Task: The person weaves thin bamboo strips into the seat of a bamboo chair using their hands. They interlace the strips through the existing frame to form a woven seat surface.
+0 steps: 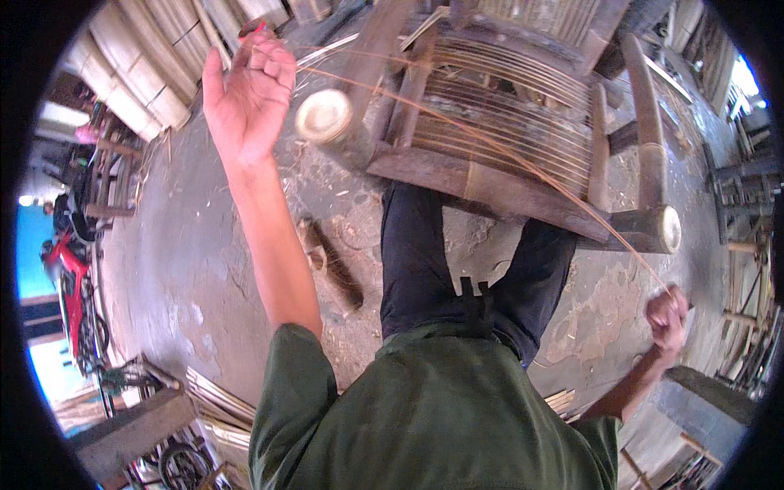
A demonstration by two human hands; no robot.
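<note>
My left hand (255, 94) is raised at the upper left, palm showing, thumb apart and fingers curled. A thin tan cane strip (523, 162) meets its edge and appears hooked by those fingers. Beside the fingertips is a small dark brown and red thing (251, 29), too unclear to name. The strip slants across the front of a dark bamboo chair (490, 175) to my right hand (668, 317), low at the right and closed on its end. A second length of strip (367, 55) runs from near my left hand toward the chair. Thin slats (506, 122) span the chair's frame.
A short bamboo piece (331, 269) lies on the floor left of my legs. Pale split-bamboo panels (122, 69) lean at the upper left. A red motorbike (72, 294) stands at the far left. Bamboo sticks (216, 400) lie near the lower left beside a beam (135, 425).
</note>
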